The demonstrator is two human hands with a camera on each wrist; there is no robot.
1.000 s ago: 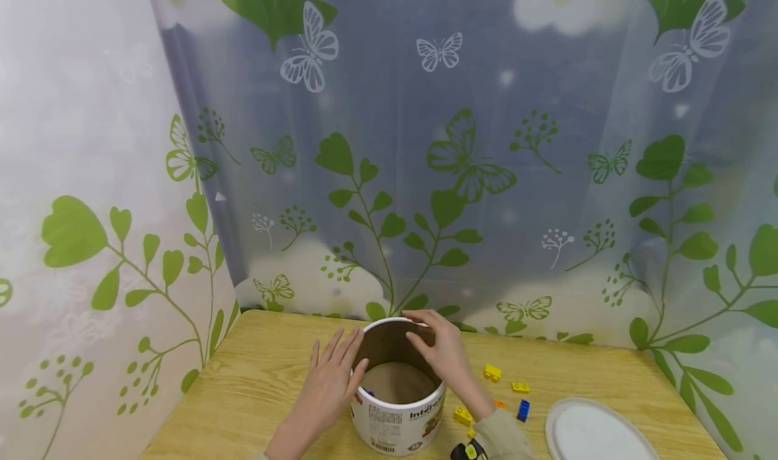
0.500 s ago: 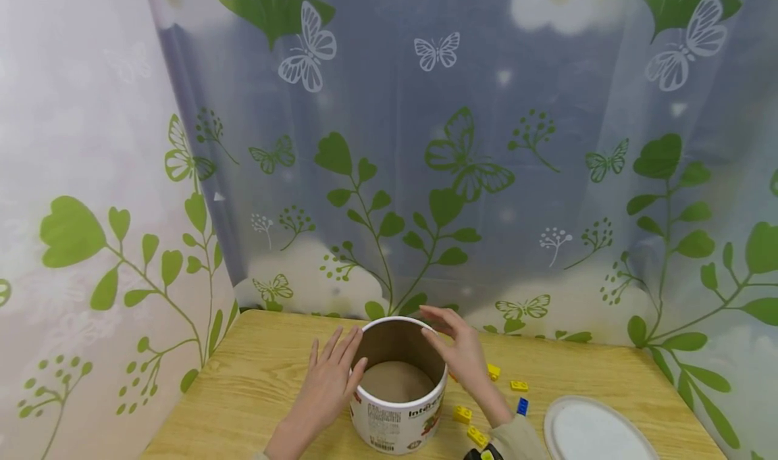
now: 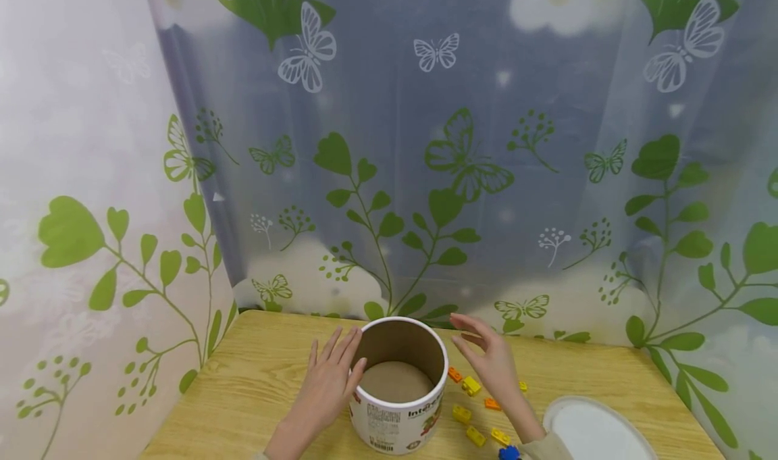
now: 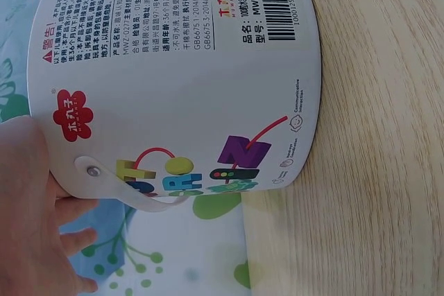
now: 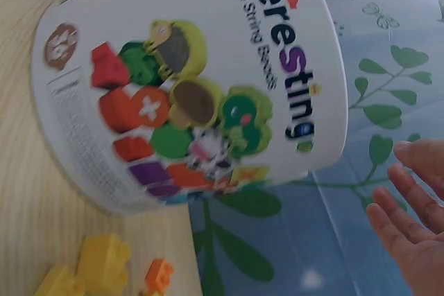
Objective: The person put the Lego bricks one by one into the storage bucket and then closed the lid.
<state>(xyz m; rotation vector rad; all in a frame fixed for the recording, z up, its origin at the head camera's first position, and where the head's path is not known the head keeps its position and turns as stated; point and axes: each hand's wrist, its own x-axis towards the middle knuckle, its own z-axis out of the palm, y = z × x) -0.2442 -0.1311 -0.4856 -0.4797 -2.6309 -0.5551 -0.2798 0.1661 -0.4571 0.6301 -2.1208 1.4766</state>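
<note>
The tub stands near, between your left hand, fingers spread on its rim, and your right hand, fingers loosely bent without holding anything, and seems light and stiff, best held by both sides.

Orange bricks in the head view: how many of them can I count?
2. One orange brick lies just right of the bucket; another orange brick lies closer to the right forearm. Some may be hidden behind the bucket or that forearm.
</note>
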